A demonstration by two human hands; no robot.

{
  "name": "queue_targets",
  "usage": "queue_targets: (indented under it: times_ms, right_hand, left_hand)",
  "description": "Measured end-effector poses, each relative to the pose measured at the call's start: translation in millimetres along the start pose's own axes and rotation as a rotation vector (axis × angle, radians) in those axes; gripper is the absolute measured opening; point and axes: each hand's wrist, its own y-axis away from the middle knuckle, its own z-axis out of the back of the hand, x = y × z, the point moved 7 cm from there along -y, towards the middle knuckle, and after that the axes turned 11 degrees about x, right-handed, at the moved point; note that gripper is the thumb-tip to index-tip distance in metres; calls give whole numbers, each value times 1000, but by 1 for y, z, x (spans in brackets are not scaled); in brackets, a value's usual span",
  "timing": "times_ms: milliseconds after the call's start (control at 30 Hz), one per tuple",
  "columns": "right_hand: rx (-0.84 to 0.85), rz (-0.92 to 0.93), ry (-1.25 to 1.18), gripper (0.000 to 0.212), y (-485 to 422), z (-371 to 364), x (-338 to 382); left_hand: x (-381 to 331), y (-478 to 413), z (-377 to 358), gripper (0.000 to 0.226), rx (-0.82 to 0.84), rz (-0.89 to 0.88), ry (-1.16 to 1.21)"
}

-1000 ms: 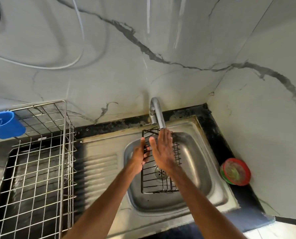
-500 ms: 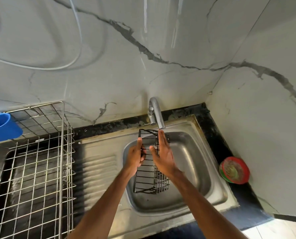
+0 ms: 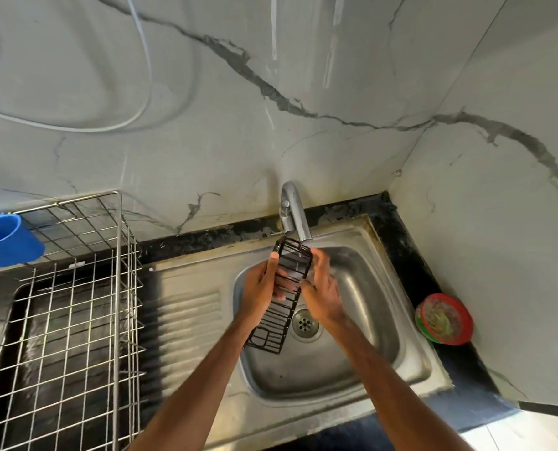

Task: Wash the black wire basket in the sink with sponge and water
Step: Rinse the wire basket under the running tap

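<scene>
Grey-veined marble-look walls (image 3: 303, 141) met in a corner above a black counter (image 3: 411, 249), into which a stainless steel sink (image 3: 352, 362) with a ribbed draining board (image 3: 186, 317) on its left was set. A chrome faucet (image 3: 295, 213) rose from the far edge of the sink, its spout reaching over the basin. The black wire basket (image 3: 282, 307) was held up over the basin, clear of the bottom and tilted on its long axis, with its far end just under the spout and its near end hanging over the left side of the basin, beside the round drain (image 3: 304, 323). The left hand (image 3: 259, 291) gripped the basket's left side, thumb laid along the edge wire and fingers curled round into the mesh. The right hand (image 3: 323, 294) held the right side, fingers close together and lightly bent along the edge, thumb pressed against the wires from the near side; blur softened the fingertips. Whether water ran from the spout could not be told. On the left of the counter stood a steel wire dish rack (image 3: 72, 304), with a blue plastic holder (image 3: 7, 239) hung on its far left rim. To the right of the sink, near the side wall, a round red-rimmed container (image 3: 443, 319) with a green inside sat on the counter.
</scene>
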Motion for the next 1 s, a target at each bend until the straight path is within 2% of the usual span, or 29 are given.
queue_targets:
  times_ms: [100,200,333,467,533,633,733,767,800,900,1000]
  right_hand:
    - [209,10,229,63,-4,-23,-1]
    - [245,-61,417,67,-31,-25,-9]
    - [408,-219,293,86,-47,-12,-14]
    - [470,-131,454,76,-19,-22,3]
    - [513,-99,395,74,-10,-26,6]
    - [527,-189,102,70,-32,-22,-3]
    - [586,-328,-43,107,-52,-15,-33]
    - [602,-346,-44,112,-53,-13,-40]
    - [608,-348,-31,107,-50,-13,-41]
    - [572,-222,118,70,-31,-19,-20]
    - [594,-55,228,63,-20,-35,-6]
  left_hand:
    - [1,-2,-2,53,-61,-24,-128]
    - [10,-3,-10,58,11,-58,-136]
    - [18,-1,-10,49,11,-5,-99]
    - [21,-2,-6,52,40,-13,-96]
    - [23,-1,-6,53,79,-10,-109]
    - [29,0,-6,41,150,13,-115]
    - [31,3,0,50,91,51,-108]
    - [30,3,3,52,61,57,-100]
    - [30,3,7,54,33,61,-86]
    - [32,0,18,57,-55,76,-17]
    - [37,-3,23,52,-102,84,50]
